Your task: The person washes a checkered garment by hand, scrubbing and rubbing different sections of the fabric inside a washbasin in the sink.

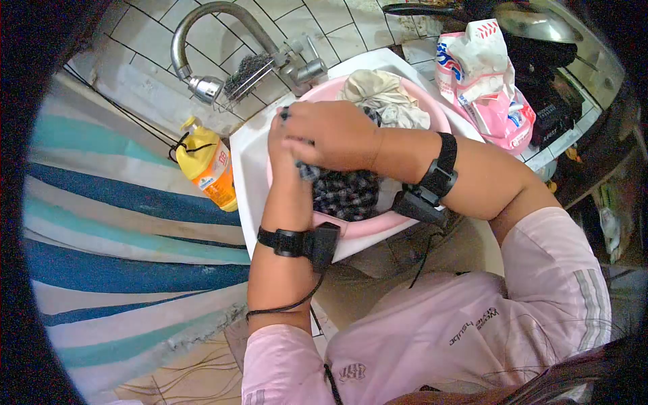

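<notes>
A dark checked cloth (347,194) is gripped by the left hand (278,142) and right hand (341,131), both closed and touching. Its bulk is seen below the 2 hands, inside the pink basin (368,227).

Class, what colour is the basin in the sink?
The basin is pink; the head view shows it best.

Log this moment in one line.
left hand: touching right hand | dark patterned cloth: beneath hands, in pink basin | basin: in white sink
</notes>
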A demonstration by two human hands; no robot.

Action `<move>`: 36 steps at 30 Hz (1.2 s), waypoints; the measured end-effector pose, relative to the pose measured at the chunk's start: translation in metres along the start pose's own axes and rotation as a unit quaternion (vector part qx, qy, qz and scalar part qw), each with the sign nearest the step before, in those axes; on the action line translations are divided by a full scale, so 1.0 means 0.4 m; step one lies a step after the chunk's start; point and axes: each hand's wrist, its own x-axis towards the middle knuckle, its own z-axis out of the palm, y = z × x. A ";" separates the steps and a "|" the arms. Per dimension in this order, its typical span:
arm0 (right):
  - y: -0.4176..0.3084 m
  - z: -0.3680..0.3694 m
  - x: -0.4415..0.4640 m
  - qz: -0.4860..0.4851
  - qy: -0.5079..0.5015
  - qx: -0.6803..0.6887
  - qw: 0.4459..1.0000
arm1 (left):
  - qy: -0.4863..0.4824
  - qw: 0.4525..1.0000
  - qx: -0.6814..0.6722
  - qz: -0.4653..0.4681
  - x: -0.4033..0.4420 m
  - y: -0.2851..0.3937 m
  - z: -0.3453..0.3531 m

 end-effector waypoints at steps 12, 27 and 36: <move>0.072 0.005 0.011 0.204 0.079 0.045 0.975 | 0.030 0.973 0.169 0.152 -0.147 0.057 0.190; 0.155 0.039 0.017 0.163 0.154 0.164 0.961 | -0.045 0.957 0.273 0.091 -0.145 0.056 0.173; 0.145 0.020 0.024 0.148 0.271 0.135 0.942 | -0.029 0.997 -0.002 -0.066 -0.128 0.058 0.170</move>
